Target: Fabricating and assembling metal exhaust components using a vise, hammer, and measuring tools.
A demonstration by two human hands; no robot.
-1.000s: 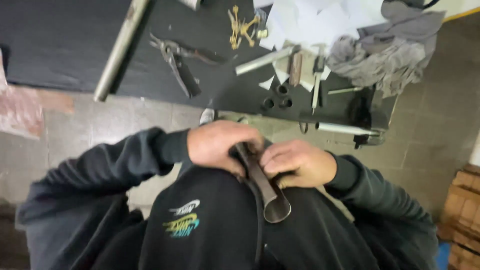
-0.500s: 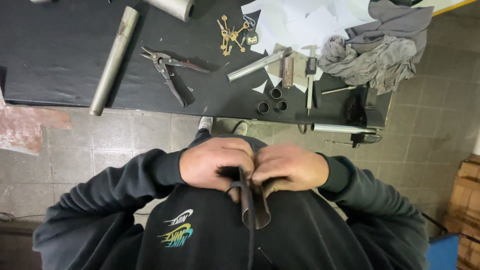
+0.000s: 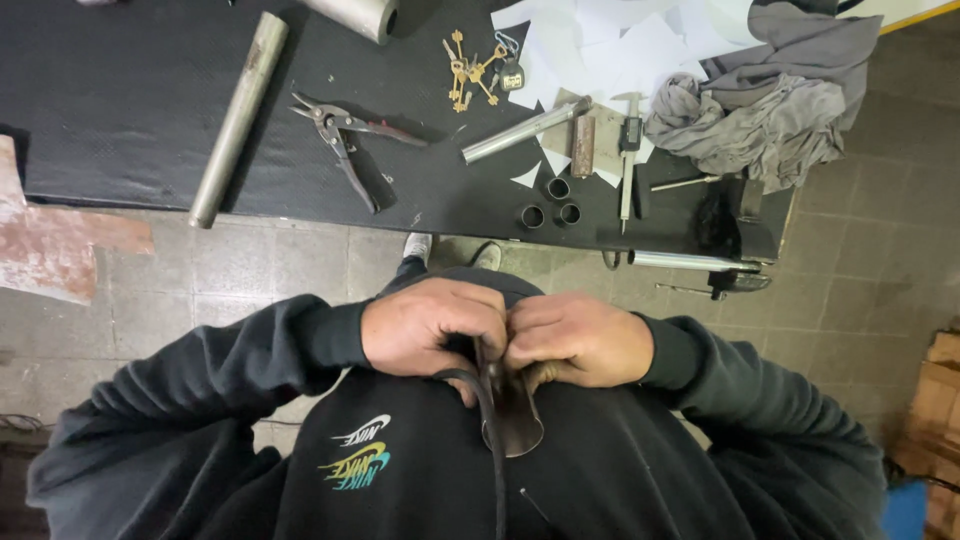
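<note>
A short dark metal tube (image 3: 512, 415) sits close against the person's chest, its rounded open end turned toward the camera, pressed over the front of a black hooded sweatshirt (image 3: 400, 480). Both hands are curled tightly on its upper part: the left hand (image 3: 432, 325) closes over it from one side, the right hand (image 3: 578, 338) from the other, knuckles nearly touching above the tube. A dark cord (image 3: 490, 440) runs down beside the tube across the sweatshirt.

Beyond the hands, past a strip of grey tiled floor (image 3: 300, 260), stands a table (image 3: 120, 120) with a black top. Near its front edge lie 3 short dark tube rings (image 3: 550, 205) close together. Just behind them are a slim shiny metal bar (image 3: 520, 130), a digital caliper (image 3: 628, 160) and white paper sheets (image 3: 620, 45). A bunch of brass keys (image 3: 475, 70) lies near the paper. To the left are tin snips (image 3: 345, 140) with dark handles and a long grey pipe (image 3: 240, 115) lying diagonally. A crumpled grey cloth (image 3: 760, 110) covers the right end of the table, and the tips of 2 shoes (image 3: 450, 250) show below its edge.
</note>
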